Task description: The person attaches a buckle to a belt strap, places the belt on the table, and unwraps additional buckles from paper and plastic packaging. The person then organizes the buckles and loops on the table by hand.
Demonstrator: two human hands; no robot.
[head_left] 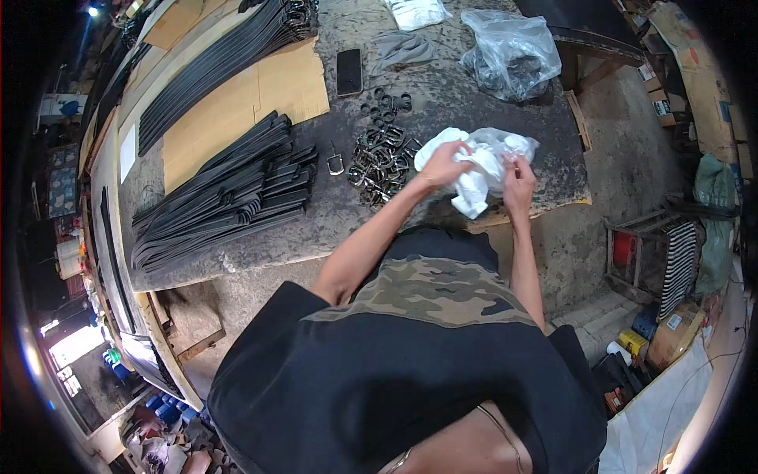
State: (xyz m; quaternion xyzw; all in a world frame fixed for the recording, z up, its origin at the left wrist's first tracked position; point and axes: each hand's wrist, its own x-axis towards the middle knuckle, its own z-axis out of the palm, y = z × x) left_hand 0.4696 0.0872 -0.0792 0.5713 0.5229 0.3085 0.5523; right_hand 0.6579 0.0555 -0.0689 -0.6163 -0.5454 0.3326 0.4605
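My left hand [444, 163] and my right hand [518, 175] both grip a crumpled white and clear plastic bag [482, 166] just above the dark worktable [339, 217]. Directly left of the bag lies a pile of several metal belt buckles [383, 162], with one buckle [335, 164] apart from it. Further left is a fanned stack of black leather belt straps [229, 189]. My black and camouflage shirt fills the lower part of the view.
More black straps [229, 55] lie on cardboard [237, 110] at the back. A black phone [349, 71], grey cloth [403, 49] and a clear bag of dark parts [509, 55] sit beyond the buckles. Boxes and a striped chair [679, 261] stand on the right.
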